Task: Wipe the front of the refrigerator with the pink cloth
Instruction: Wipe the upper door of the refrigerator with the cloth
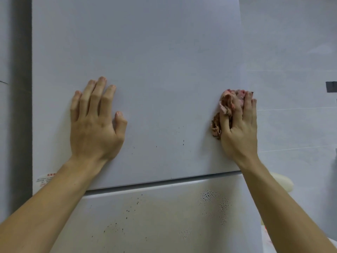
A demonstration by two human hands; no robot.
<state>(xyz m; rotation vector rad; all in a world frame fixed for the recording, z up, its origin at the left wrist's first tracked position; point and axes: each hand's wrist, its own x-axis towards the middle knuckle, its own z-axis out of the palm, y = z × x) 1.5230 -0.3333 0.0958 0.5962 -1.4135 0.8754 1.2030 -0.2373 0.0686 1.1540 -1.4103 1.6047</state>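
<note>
The white refrigerator front [155, 70] fills most of the view, with an upper door and a lower door [155, 216] split by a horizontal gap. My right hand [240, 130] presses the crumpled pink cloth [226, 106] against the upper door near its right edge; the cloth bulges out to the left of my fingers. My left hand [94, 121] lies flat on the upper door at the left, fingers spread, holding nothing. Small dark specks dot the upper door's lower part. The lower door carries yellowish stains and clusters of dark spots.
A dark vertical gap [21, 106] runs along the refrigerator's left side. A light tiled wall [295, 70] stands to the right, with a dark patch [331, 87] on it. A pale rounded object [284, 183] shows behind my right forearm. A small sticker [45, 178] sits at the upper door's lower left.
</note>
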